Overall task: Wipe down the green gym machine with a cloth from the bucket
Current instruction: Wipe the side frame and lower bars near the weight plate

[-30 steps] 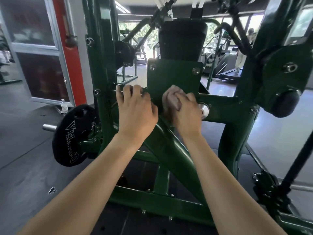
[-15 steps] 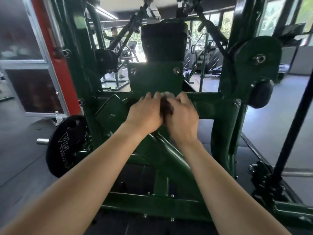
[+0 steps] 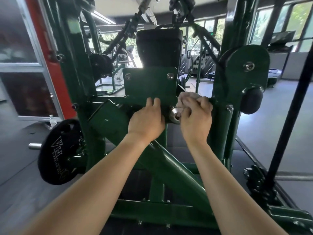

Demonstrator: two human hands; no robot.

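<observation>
The right hand [image 3: 196,119] has its fingers curled tight around a bunched pale cloth [image 3: 186,97] and presses it against the crossbar [image 3: 218,103] of the green machine [image 3: 177,168], just to the right of the flat green plate [image 3: 150,83] bolted at the middle. The cloth pokes out above the knuckles and touches the bar. The left hand [image 3: 146,123] sits just beside it, its fingers [image 3: 153,101] hooked over the same crossbar at the plate's lower edge, holding on. Between the two hands a shiny metal knob [image 3: 175,114] sticks out toward the person, with both hands close against it. Above the plate stands a black pad [image 3: 159,48]. Off to the right, a round black stopper [image 3: 251,100] hangs under a green disc on the upright. Low on the left, a black weight plate [image 3: 60,151] sits on a peg whose steel end [image 3: 34,146] juts out. Behind that are a red post [image 3: 49,56] and a small bottle [image 3: 53,121] on the floor.
</observation>
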